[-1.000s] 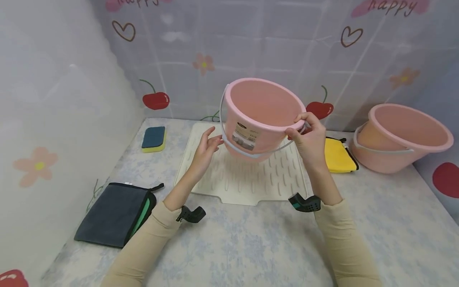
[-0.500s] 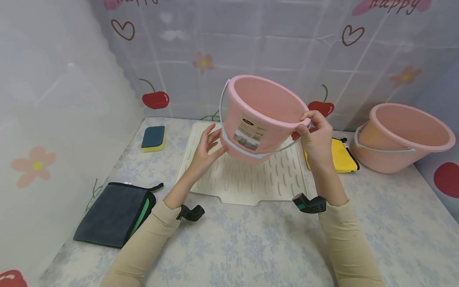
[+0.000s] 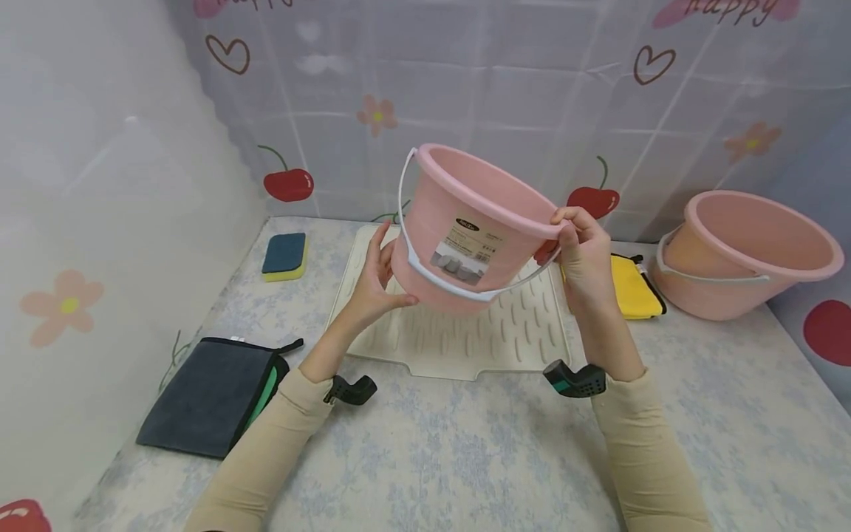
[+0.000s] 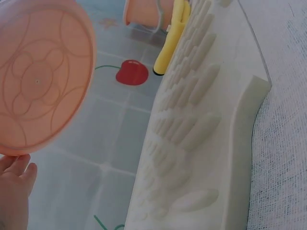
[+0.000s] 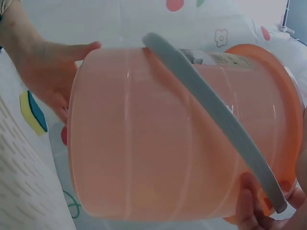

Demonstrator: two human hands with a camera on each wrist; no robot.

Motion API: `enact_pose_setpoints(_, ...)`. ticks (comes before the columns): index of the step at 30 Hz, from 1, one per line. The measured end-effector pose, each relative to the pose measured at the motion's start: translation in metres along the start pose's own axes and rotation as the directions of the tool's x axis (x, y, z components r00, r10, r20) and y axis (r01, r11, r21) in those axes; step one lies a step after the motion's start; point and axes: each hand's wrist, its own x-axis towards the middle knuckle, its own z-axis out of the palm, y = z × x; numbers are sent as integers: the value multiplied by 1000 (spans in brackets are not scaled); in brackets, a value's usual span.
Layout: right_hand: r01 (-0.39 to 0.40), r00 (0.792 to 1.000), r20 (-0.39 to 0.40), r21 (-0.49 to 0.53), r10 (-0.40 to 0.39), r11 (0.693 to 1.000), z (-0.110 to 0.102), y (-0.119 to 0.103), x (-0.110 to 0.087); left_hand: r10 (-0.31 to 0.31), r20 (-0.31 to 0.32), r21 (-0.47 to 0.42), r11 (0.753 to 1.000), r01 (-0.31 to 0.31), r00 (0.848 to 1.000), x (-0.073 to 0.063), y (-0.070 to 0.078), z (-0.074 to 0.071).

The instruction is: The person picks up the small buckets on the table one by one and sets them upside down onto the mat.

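The pink bucket (image 3: 442,210) is hanging in the air above the ribbed mat (image 3: 442,366), its mouth leaning toward the right and its base toward the left. The right grip (image 3: 588,255) is pinching the rim near the joint of the pale handle (image 3: 442,281), which is dangling across the bucket's front. The left grip (image 3: 372,284) is spreading its extended thumb and fingers against the base edge; the bucket is partly hiding those fingers, so how much weight they are bearing is hard to tell.

The step in hand appears to be supporting and angling the bucket with both hands. Any next move is probably calling for firm support under the base while the rim is being steered, and for attention to the loose handle. A second bucket (image 3: 714,299) is resting on the counter (image 3: 532,458), beside a yellow cloth (image 3: 634,288).
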Motion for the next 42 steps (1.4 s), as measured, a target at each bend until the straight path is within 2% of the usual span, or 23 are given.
enact_pose_setpoints(2, -35, 999, -12, -78, 34, 996, 1, 0, -1, 16, -47, -23, 1000, -17, 999, -1, 2, 1)
enact_pose_setpoints(4, -96, 995, -32, -173, 91, 980, 2, 0, -2, 17, -94, -56, 998, -23, 995, -1, 5, 3)
enact_pose_setpoints(8, -222, 975, -59, -359, 215, 907, 3, 1, -3, -26, -140, -120, 993, 9, 990, -2, 9, 6)
enact_pose_setpoints(10, -250, 967, -57, -394, 248, 884, 4, 4, -1, -55, -150, -139, 990, 35, 987, -3, 9, 8)
enact_pose_setpoints(12, -250, 966, -45, -397, 254, 883, 4, 8, 0, -78, -153, -136, 989, 57, 985, -3, 9, 9)
enact_pose_setpoints(15, -175, 984, -40, -391, 173, 904, 4, 17, 3, -90, -161, -98, 992, 75, 983, -3, 10, 13)
enact_pose_setpoints(17, -76, 997, -35, -390, 67, 918, 5, 21, 5, -96, -162, -80, 993, 84, 982, -3, 13, 16)
enact_pose_setpoints(19, 49, 998, -25, -377, -63, 925, 5, 24, 7, -103, -169, -86, 992, 90, 980, -3, 17, 19)
enact_pose_setpoints(21, 178, 982, 11, -366, -187, 913, 6, 24, 8, -116, -180, -122, 988, 95, 977, -3, 22, 21)
enact_pose_setpoints(23, 291, 955, 54, -364, -292, 885, 8, 24, 9, -131, -193, -161, 982, 101, 972, -3, 28, 21)
enact_pose_setpoints(24, 337, 940, 73, -367, -334, 867, 9, 24, 8, -139, -199, -175, 979, 104, 970, -3, 30, 21)
enact_pose_setpoints(27, 443, 891, 117, -432, -439, 786, 13, 23, 6, -157, -211, -198, 974, 115, 965, -3, 35, 22)
enact_pose_setpoints(31, 504, 851, 152, -506, -503, 700, 15, 24, 3, -174, -223, -196, 972, 131, 959, -2, 36, 24)
enact_pose_setpoints(33, 527, 835, 169, -514, -523, 677, 16, 26, 2, -186, -230, -194, 971, 142, 955, -2, 36, 25)
enact_pose_setpoints(35, 554, 820, 188, -497, -540, 668, 15, 28, 1, -202, -237, -187, 969, 159, 950, -3, 37, 26)
enact_pose_setpoints(38, 584, 803, 202, -456, -561, 672, 16, 30, 1, -211, -246, -184, 969, 168, 946, -4, 39, 26)
enact_pose_setpoints(42, 570, 812, 191, -464, -551, 678, 20, 30, 1, -202, -242, -178, 971, 162, 949, -4, 41, 27)
